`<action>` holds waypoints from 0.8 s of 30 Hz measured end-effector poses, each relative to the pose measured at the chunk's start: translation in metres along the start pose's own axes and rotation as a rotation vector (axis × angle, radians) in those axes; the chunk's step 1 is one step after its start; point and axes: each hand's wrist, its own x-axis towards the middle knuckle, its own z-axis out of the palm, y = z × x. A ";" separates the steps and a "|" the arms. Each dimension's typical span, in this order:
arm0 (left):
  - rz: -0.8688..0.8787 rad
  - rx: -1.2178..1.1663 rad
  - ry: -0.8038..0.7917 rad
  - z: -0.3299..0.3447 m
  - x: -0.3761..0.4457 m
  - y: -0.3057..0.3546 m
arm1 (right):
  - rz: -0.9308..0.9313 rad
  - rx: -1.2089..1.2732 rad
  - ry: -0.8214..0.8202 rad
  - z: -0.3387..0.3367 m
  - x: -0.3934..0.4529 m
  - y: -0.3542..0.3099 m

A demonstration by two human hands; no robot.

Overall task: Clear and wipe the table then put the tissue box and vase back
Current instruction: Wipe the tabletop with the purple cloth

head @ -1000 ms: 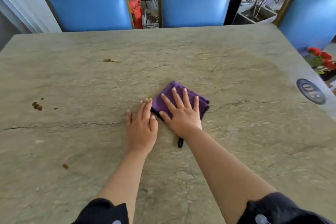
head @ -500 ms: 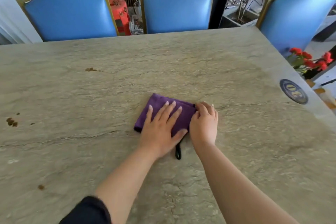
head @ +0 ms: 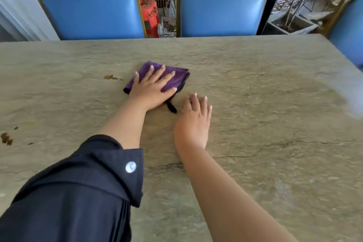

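Currently the left hand [head: 151, 89] lies flat with straight, spread fingers pressing a folded purple microfibre cloth [head: 172, 78] onto the greenish-grey veined stone bench [head: 265, 104], mid-bench toward the far edge, gripping nothing. The right hand [head: 194, 120] rests palm-down on the bare bench just beside the cloth's black hanging loop [head: 171, 106], fingers extended, holding nothing. Brown stains [head: 111, 77] sit just left of the cloth; two blue upholstered chairs with gold frames [head: 220, 6] stand behind the far edge.
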 end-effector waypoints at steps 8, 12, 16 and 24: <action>-0.517 -0.034 0.043 0.000 -0.047 -0.091 | -0.012 -0.098 0.000 0.009 0.001 -0.005; -0.223 0.001 0.053 0.015 -0.098 -0.040 | -0.098 -0.011 0.002 0.010 -0.003 -0.008; 0.084 0.087 0.082 0.027 -0.165 -0.040 | -0.127 0.142 0.010 0.008 -0.027 -0.013; -0.519 -0.058 0.031 0.017 -0.144 -0.051 | -0.145 0.103 -0.062 -0.001 -0.099 -0.010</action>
